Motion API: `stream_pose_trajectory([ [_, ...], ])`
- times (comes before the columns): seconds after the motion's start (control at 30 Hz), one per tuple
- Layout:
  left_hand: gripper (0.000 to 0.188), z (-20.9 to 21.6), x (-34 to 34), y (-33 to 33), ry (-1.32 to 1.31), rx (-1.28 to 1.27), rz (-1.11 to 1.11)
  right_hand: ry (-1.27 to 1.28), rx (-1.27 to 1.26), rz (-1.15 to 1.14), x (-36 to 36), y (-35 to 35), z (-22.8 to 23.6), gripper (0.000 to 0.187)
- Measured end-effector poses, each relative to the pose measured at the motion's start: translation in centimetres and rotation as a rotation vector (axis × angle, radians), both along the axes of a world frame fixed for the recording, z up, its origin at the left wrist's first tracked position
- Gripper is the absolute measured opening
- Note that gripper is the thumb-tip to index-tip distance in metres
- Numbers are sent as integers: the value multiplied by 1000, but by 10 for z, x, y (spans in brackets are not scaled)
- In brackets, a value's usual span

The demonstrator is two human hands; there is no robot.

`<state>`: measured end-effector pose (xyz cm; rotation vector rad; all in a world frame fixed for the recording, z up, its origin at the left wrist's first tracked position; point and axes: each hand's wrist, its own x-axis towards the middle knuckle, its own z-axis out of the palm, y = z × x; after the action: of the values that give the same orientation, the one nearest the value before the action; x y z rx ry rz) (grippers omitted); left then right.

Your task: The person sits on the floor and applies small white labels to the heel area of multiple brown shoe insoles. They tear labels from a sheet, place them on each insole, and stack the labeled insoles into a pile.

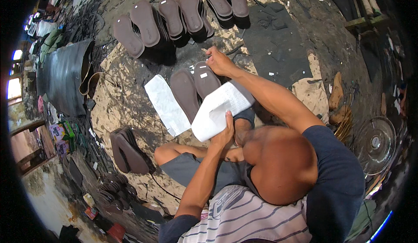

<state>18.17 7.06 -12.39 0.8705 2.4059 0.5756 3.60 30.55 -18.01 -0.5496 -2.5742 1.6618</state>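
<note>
My left hand [224, 132] grips a white label sheet [222, 108] by its near edge, fingers closed on the paper. The sheet covers the near end of a brown shoe sole [207, 78] that bears small white labels. Beyond that sole's far end is my right hand [219, 63], its fingers drawn together in a pinch; I cannot make out what is between them. Another brown sole [184, 92] lies alongside on the left. A second white sheet [163, 101] rests on the floor, left of that sole.
Stacked brown soles [150, 25] stand in a row at the far side, several with small white labels. Another stack [128, 149] sits left of my knee. A dark sheet [276, 42] lies far right; a fan [375, 142] is at the right. Scraps litter the floor.
</note>
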Motion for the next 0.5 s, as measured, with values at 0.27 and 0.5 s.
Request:
stream_pose_trajectory([
  [0.27, 65, -5, -40, 14, -317, 130, 301, -108, 81, -29, 24, -23, 22, 62],
  [0.5, 54, -23, -54, 12, -382, 275, 563, -81, -62, -70, 22, -14, -2, 62],
])
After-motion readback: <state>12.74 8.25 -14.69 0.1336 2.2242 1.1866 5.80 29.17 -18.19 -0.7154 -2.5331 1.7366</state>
